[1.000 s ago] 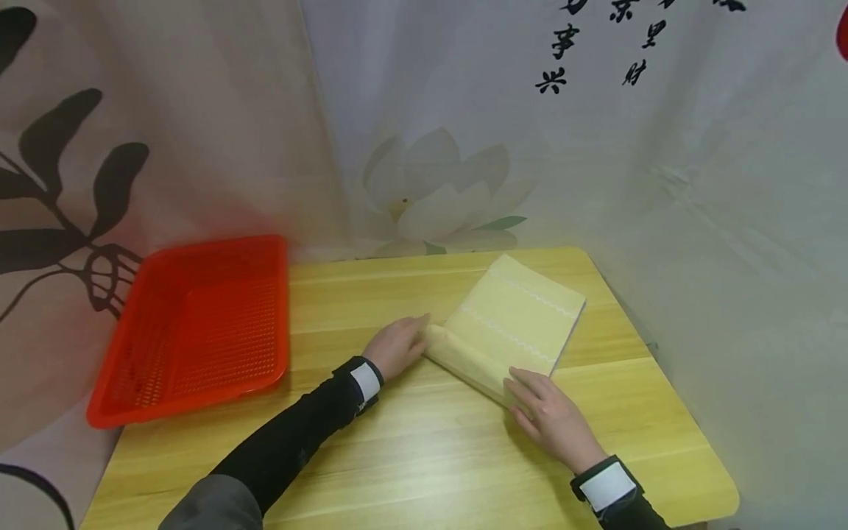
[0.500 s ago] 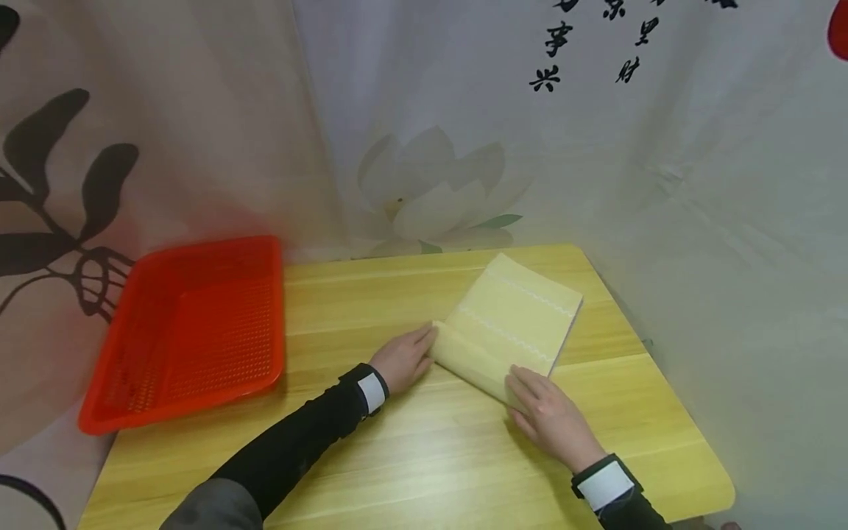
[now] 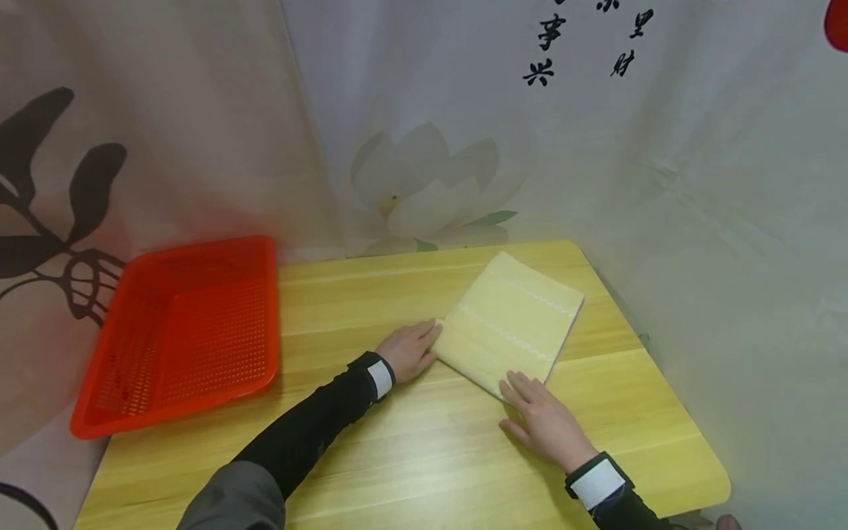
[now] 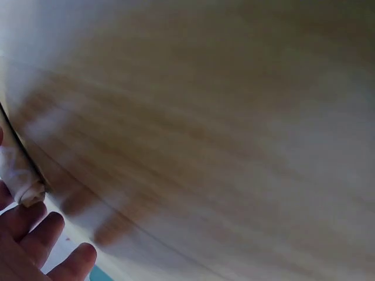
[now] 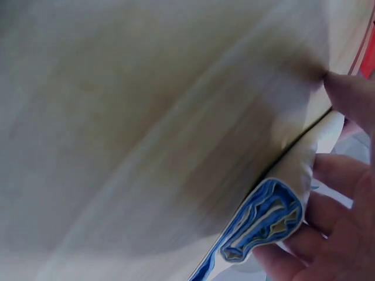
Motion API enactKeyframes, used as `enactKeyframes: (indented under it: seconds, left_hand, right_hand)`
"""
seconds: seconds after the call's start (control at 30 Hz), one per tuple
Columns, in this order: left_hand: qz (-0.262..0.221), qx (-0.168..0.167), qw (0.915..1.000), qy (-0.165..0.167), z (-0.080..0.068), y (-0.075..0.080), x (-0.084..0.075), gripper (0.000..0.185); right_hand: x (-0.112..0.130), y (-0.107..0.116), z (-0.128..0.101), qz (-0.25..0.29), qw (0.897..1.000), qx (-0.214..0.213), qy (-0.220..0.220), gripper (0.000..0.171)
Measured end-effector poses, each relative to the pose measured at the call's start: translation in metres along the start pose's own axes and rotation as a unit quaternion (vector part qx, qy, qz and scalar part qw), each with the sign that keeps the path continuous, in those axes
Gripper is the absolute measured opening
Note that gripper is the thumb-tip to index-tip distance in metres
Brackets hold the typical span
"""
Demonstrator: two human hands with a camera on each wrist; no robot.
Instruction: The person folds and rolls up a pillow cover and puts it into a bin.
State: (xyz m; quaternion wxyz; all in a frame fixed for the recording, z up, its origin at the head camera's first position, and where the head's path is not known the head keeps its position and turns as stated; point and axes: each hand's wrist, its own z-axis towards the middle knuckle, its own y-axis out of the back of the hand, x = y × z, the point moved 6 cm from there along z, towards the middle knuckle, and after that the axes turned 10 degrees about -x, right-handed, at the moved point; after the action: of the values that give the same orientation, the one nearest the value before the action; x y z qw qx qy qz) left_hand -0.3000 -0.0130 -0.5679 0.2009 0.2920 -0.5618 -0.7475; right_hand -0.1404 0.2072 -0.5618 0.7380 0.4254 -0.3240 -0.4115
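Note:
A folded yellow cloth with white wavy lines lies slantwise on the wooden table. My left hand touches its left corner with fairly straight fingers. At its near edge, my right hand rests spread fingers on the lower right corner, the thumb down near the table. In the right wrist view the cloth's near end is a thick roll of blue and white layers, and the right fingers lie along its outside. The left wrist view shows the left fingertips against the other rolled end.
A red perforated plastic basket stands at the table's left side. Behind the yellow wooden table hangs a pale printed curtain. The table's right edge slopes beside a pale wall covering.
The raised fold along the cloth's near edge has rolled over and now lies flatter against the rest. Both hands have kept to its two near corners. The head view has shifted slightly.

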Motion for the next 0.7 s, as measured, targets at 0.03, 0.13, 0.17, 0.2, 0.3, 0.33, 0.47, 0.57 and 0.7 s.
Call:
enactKeyframes:
  seconds: [0.03, 0.13, 0.17, 0.2, 0.3, 0.33, 0.47, 0.57, 0.7]
  left_hand:
    - [0.006, 0.004, 1.0, 0.001, 0.001, -0.001, 0.0, 0.058]
    - [0.028, 0.019, 0.9994, 0.001, 0.004, -0.004, 0.0, 0.059]
    - [0.031, 0.02, 0.9993, 0.001, 0.004, -0.004, 0.0, 0.058]
    - [0.033, 0.02, 0.9992, 0.002, 0.005, -0.003, 0.0, 0.058]
    - [0.038, 0.01, 0.9992, 0.004, 0.004, 0.002, -0.002, 0.057]
    - [0.04, 0.002, 0.9992, 0.001, 0.004, 0.005, -0.004, 0.057]
    - [0.057, -0.011, 0.9981, -0.022, 0.002, 0.009, -0.014, 0.056]
    - [0.067, 0.006, 0.9971, -0.036, 0.001, 0.004, -0.02, 0.058]
    - [0.054, 0.02, 0.9976, -0.037, -0.001, -0.005, -0.019, 0.059]
  right_hand:
    - [0.001, -0.001, 0.0, -0.001, 1.0, 0.007, -0.001, 0.069]
    - [0.002, -0.003, -0.002, -0.011, 1.0, 0.026, -0.002, 0.072]
    - [0.002, -0.003, -0.002, -0.014, 0.999, 0.03, -0.002, 0.072]
    - [0.002, -0.003, -0.003, -0.016, 0.999, 0.033, -0.003, 0.072]
    - [0.003, -0.005, -0.003, -0.016, 0.999, 0.036, -0.005, 0.072]
    - [0.003, -0.005, -0.003, -0.015, 0.999, 0.036, -0.006, 0.072]
    - [0.002, -0.006, -0.003, -0.02, 0.999, 0.043, -0.01, 0.073]
    - [0.002, -0.006, -0.004, -0.027, 0.998, 0.047, -0.014, 0.074]
    - [0.004, -0.005, -0.004, -0.029, 0.998, 0.046, -0.012, 0.075]
